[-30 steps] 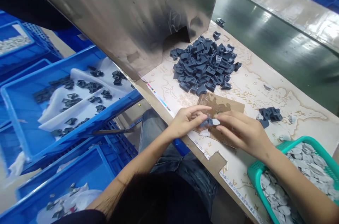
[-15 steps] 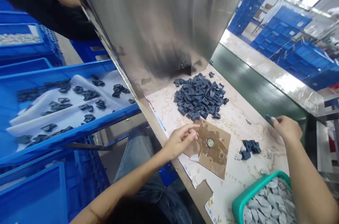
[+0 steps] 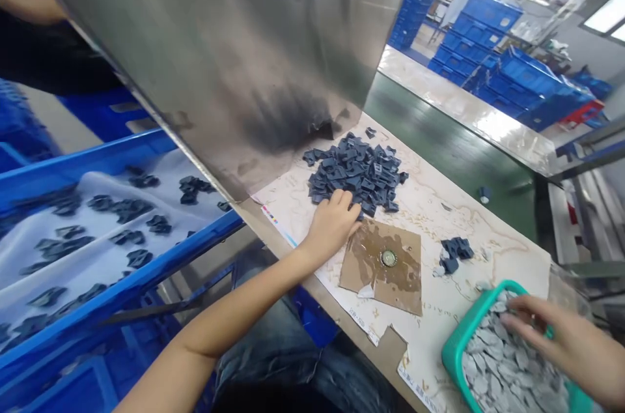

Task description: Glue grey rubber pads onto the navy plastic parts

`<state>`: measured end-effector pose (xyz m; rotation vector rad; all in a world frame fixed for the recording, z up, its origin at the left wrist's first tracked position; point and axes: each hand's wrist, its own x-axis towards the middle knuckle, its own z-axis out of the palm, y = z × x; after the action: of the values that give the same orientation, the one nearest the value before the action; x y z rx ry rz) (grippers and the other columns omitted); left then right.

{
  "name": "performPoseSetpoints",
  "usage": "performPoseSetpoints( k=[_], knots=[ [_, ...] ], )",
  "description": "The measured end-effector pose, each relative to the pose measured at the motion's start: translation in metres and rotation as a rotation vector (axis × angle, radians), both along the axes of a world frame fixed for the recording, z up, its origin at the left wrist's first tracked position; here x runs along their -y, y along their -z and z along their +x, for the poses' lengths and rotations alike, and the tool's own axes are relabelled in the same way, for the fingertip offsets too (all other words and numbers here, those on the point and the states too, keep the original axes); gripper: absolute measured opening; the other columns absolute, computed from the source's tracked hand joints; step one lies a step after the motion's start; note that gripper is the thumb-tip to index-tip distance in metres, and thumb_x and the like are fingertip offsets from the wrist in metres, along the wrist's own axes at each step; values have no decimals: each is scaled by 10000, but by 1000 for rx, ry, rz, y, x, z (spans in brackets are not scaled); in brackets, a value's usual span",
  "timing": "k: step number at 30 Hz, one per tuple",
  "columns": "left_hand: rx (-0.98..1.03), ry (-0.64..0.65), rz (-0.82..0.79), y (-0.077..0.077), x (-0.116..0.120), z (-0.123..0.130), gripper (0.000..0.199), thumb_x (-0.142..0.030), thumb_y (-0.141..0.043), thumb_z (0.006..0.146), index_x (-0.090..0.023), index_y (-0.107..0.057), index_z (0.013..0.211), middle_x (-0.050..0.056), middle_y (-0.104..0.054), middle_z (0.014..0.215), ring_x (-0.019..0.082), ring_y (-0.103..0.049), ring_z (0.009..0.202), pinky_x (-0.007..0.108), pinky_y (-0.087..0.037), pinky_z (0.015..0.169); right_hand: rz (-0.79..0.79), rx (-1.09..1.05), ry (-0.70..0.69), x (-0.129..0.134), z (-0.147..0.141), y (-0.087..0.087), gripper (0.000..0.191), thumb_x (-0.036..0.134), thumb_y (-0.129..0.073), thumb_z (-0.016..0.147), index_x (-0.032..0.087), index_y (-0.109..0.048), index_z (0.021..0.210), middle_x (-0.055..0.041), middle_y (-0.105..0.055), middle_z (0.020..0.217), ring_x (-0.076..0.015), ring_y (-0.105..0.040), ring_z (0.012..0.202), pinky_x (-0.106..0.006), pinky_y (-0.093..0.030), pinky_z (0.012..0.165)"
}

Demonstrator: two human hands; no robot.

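Observation:
My left hand [image 3: 334, 221] is at the near edge of a heap of small dark blue-grey plastic pieces [image 3: 359, 169]. Its fingers are curled, with a dark piece between thumb and fingertips, partly covered. My right hand [image 3: 541, 322] reaches over a green basket [image 3: 452, 351] of flat light-grey pieces [image 3: 502, 361], thumb and fingers apart and fingertips close to them. Between the hands lies a wet brown cardboard square [image 3: 407, 286] bearing a small round disc [image 3: 388, 258]. One dark piece with a pale end [image 3: 484, 195] rests on the green belt [image 3: 439, 133].
A small cluster of dark pieces [image 3: 456, 253] sits right of the cardboard. A tall metal panel [image 3: 254, 61] rises behind the heap. On the left, a blue crate [image 3: 215, 224] holds dark pieces on white cloth [image 3: 110, 172]. Another person's arm [image 3: 32, 4] shows upper left.
My right hand has moved from the belt to the basket, leaving a dark piece on the belt. My left hand has gone from the cardboard to the heap. The view has shifted.

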<state>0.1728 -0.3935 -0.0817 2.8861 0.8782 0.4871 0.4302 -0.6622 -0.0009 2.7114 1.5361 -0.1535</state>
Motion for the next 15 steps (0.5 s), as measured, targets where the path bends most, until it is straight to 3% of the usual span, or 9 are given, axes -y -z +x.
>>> performPoseSetpoints(
  k=[3,6,10,15],
  knots=[
    [-28,0,-9,-1,4,3,156,-236,-649,795,-147,-618,920,124,-586,1025,269,-508,981,332,-440,675,14,-117,-14,35,-36,11,361,614,-530,709,343,-672,901,-52,-709,956,-304,-686,833,-410,-596,602],
    [-28,4,-22,2,6,3,136,-190,-606,810,-127,-624,929,140,-592,1073,282,-511,1012,359,-443,722,57,-31,11,42,-56,16,441,606,-491,734,265,-653,962,-105,-683,1016,-337,-652,948,-471,-580,733],
    [7,6,26,6,7,4,203,-179,-547,837,-126,-613,1022,162,-573,1185,311,-497,1079,392,-433,761,1,-63,64,37,-61,17,472,589,-452,767,226,-624,1013,-115,-653,994,-301,-652,835,-422,-565,657],
    [39,47,31,10,3,2,169,-213,-567,829,-107,-621,949,172,-611,1088,321,-530,1006,400,-434,733,-13,-201,57,32,-58,10,455,639,-511,768,233,-632,933,-86,-645,935,-250,-615,760,-353,-524,610]
  ],
)
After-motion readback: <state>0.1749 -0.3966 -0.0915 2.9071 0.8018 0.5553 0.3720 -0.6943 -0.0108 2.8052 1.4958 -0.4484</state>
